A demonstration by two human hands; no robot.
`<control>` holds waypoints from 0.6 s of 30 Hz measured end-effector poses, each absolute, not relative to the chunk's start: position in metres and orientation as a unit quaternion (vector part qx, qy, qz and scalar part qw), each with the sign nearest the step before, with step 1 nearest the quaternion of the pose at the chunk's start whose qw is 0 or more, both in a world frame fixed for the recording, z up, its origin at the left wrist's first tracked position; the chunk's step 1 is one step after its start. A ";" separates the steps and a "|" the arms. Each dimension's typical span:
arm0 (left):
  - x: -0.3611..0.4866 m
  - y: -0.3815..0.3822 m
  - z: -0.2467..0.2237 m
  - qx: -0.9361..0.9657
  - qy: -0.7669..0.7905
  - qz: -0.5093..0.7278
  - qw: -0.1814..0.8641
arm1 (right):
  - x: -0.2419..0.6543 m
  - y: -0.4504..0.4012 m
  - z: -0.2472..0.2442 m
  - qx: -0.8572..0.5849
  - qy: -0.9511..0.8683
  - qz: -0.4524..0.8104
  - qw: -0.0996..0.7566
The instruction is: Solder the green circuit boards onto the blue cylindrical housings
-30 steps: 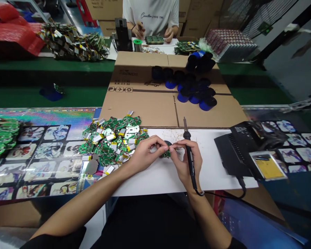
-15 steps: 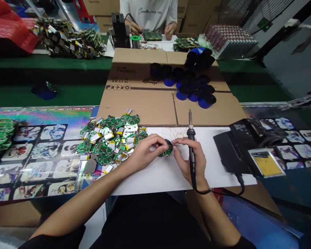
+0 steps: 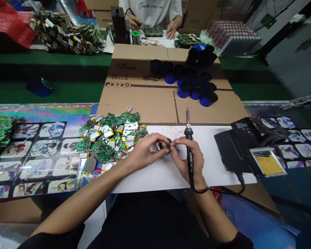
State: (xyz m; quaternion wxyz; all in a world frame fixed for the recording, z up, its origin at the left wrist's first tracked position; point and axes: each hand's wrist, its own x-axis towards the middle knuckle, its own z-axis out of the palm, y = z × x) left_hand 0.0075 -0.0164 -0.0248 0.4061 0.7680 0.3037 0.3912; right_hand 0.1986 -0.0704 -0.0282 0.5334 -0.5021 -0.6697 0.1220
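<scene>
Having tilted, the circuit board (image 3: 167,148) shows less green.

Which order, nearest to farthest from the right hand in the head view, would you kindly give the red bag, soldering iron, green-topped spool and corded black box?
1. Soldering iron: held in the right hand.
2. Corded black box: just to its right.
3. Green-topped spool: ahead, beyond the cardboard.
4. Red bag: far upper left.
</scene>
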 end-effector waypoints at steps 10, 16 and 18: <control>0.005 -0.016 -0.023 0.822 0.292 0.411 0.266 | 0.198 -0.073 -0.031 -0.513 -0.680 0.119 0.510; 0.003 -0.013 -0.020 0.797 0.272 0.422 0.336 | 0.197 -0.074 -0.031 -0.514 -0.684 0.124 0.503; 0.001 -0.011 -0.020 0.791 0.266 0.420 0.355 | 0.199 -0.075 -0.032 -0.516 -0.682 0.124 0.503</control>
